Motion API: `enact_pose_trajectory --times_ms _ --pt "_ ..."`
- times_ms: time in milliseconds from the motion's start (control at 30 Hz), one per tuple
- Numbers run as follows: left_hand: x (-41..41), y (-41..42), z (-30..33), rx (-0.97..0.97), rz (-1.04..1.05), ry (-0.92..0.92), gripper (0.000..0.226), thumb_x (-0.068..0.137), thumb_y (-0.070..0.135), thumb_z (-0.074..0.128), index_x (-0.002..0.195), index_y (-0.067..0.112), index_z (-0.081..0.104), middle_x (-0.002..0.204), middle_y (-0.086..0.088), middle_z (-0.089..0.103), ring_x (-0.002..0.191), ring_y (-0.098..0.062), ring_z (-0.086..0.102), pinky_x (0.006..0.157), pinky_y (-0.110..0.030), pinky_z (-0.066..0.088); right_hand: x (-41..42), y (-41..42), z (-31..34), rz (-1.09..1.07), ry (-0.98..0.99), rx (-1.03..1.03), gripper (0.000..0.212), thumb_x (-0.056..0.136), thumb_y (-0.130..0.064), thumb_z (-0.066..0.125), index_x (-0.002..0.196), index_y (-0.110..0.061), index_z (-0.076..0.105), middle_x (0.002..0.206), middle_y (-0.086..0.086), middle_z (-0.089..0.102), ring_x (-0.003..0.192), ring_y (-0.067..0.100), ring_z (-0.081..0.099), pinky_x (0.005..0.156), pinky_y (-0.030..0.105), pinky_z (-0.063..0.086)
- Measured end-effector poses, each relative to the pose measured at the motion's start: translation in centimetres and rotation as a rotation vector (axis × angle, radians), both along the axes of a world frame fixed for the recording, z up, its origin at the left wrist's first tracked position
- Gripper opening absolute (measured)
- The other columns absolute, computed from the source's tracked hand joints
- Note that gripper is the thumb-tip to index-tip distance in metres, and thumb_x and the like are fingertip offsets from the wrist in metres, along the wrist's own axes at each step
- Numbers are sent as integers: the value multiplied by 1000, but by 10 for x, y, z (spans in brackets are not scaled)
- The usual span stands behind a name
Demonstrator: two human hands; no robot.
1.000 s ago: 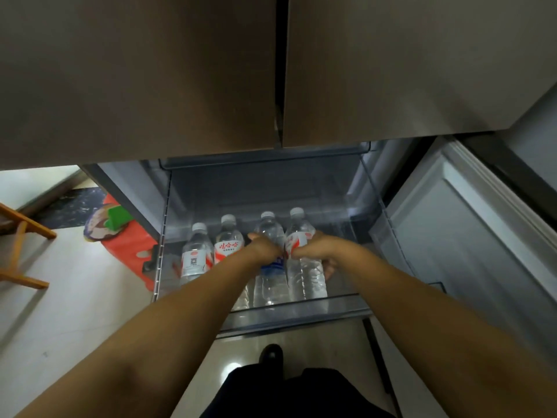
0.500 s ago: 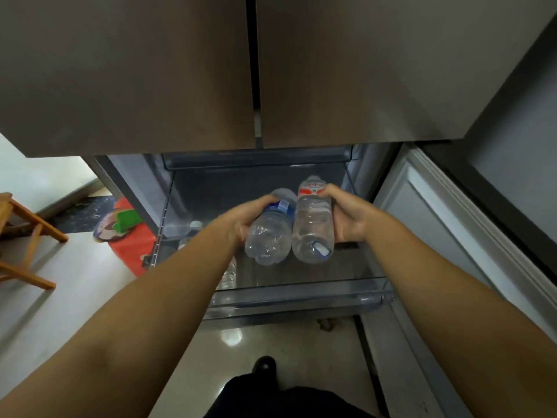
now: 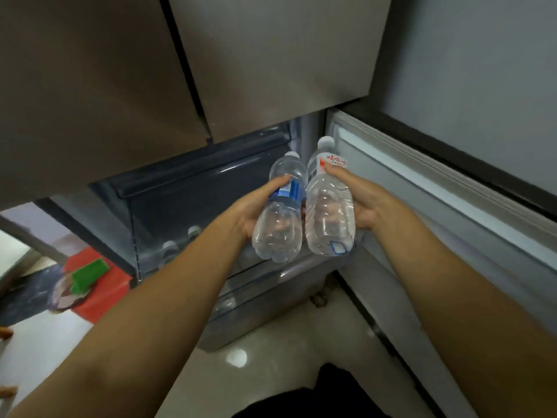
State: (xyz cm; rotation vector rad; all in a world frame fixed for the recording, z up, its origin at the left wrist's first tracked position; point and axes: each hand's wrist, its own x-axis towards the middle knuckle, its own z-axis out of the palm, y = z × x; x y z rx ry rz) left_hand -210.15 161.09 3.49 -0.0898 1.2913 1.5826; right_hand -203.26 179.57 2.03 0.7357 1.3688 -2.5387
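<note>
Looks about halfway to me: left hand wrapped round the blue-label bottle, right hand round the red-label bottle, both held mid-frame above the open drawer, two other bottles sitting inside at centre-left.

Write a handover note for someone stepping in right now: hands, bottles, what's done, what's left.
Left hand grips the blue-label bottle; right hand grips the red-label bottle, side by side, tilted, above the open drawer.
Done: both bottles are lifted out.
Left: probably set them down elsewhere; two capped bottles stand in the drawer, which needs shutting.
</note>
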Motion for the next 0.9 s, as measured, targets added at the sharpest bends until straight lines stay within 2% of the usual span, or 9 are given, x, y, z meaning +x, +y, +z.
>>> enact_pose_trajectory --times_ms 100,167,300,367,467,567,700,767,900 --pt "9 -12 2 -17 -123 1 41 85 41 64 106 5 62 90 -12 66 77 -19 63 82 -32 53 41 -13 -6 -73 83 -25 50 80 -37 70 120 -9 60 91 12 67 76 25 68 73 40 58" --pt "14 -20 3 -31 -212 60 39 86 41 63 106 8 62 87 -10 67 76 -18 63 75 -31 55 65 -22 -10 -129 116 -58 34 84 -36 65 104 -8 64 84 9 68 71 21 68 71 36 58" --pt "40 -34 -4 -68 -378 163 30 89 37 61 100 10 63 82 -9 68 70 -18 65 68 -30 57 113 -60 -25 -244 208 -38 72 49 -35 92 109 -11 61 86 10 71 72 22 71 64 35 59" --pt "55 -31 -11 -53 -469 209 24 90 32 60 101 11 62 87 -10 68 74 -20 65 69 -31 58 138 -73 -34 -336 223 80 63 55 -32 88 108 -13 60 85 7 73 74 20 72 66 34 58" --pt "79 -24 -32 -8 -593 209 25 91 28 59 108 10 60 90 -12 68 75 -20 67 71 -33 58 178 -94 -38 -468 141 261 53 70 -29 72 118 -11 57 95 7 72 85 22 71 76 38 57" --pt "125 -11 -58 -39 -772 241 21 91 24 60 106 10 63 91 -11 71 77 -20 69 72 -33 58 234 -107 -59 -633 -11 375 49 79 -26 73 123 -14 55 100 5 71 90 21 70 76 35 57" --pt "189 15 -92 -141 -953 343 19 88 18 65 106 11 63 94 -12 69 77 -20 68 73 -32 57 303 -118 -100 -781 -213 514 42 79 -27 77 116 -15 60 104 12 71 96 29 69 83 43 57" --pt "221 29 -107 -193 -1020 417 25 85 20 70 107 12 61 90 -10 68 77 -21 66 75 -33 54 336 -120 -116 -826 -321 576 40 80 -28 77 114 -14 59 100 8 70 91 25 69 78 37 57" --pt "308 68 -129 -189 -1222 588 34 81 19 73 111 16 59 88 -7 69 72 -17 67 58 -27 55 427 -121 -142 -973 -500 522 67 72 -45 79 123 -14 49 106 5 65 96 22 67 80 39 59"
